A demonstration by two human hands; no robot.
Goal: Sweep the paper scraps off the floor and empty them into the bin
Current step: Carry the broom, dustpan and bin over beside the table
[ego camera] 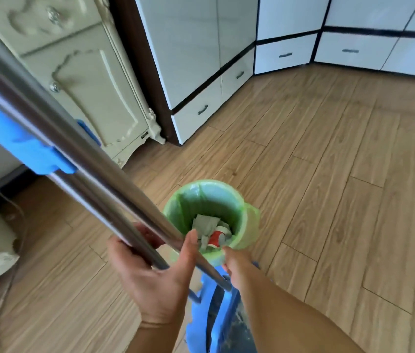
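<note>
Near the bottom centre of the frame, the left hand (150, 273) is curling its fingers around 2 metal handles (79, 159) that are slanting up toward the upper left, the thumb pressing across the nearer tube. A blue clip (36, 151) is joining the 2 tubes at the left edge of the frame. Just right of that hand, the right hand (235, 266) is reaching down to the near rim of the bin (242, 207), fingers folded over the green liner and the top of a blue dustpan (224, 322); whether they are pinching the liner or the dustpan cannot be told. The bin is standing on the wooden floor (341, 174) at the centre of the frame, and paper scraps (205, 224) are lying inside it beside a red and white cup (218, 238). White drawer cabinets (285, 54) are lining the upper right, and a cream carved cabinet (81, 72) is standing at the upper left.
</note>
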